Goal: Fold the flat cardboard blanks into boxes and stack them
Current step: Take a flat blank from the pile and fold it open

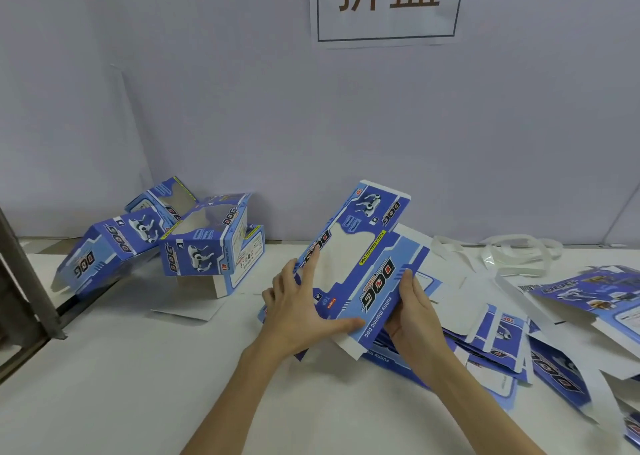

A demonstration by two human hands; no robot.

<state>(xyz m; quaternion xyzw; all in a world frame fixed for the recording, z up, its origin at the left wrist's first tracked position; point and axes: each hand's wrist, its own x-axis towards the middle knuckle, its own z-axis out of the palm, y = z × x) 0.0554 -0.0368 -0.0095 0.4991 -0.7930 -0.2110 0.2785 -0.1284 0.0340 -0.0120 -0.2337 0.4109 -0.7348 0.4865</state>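
Note:
A blue and white "DOG" cardboard blank [360,253] with a window cut-out is lifted at a slant above the table, partly opened. My left hand [298,302] holds its left edge, fingers spread along the panel and thumb under the lower end. My right hand [412,309] grips its right edge, fingers curled round the side panel. A heap of flat blanks [502,330] lies beneath and to the right. Three folded boxes [207,246] sit jumbled at the back left against the wall.
The white table [138,368] runs to a grey wall [346,125] bearing a paper sign [388,1]. A dark metal frame [20,281] stands at the left edge. White plastic strapping [516,250] lies at the back right. A loose white sheet [190,311] lies under the boxes.

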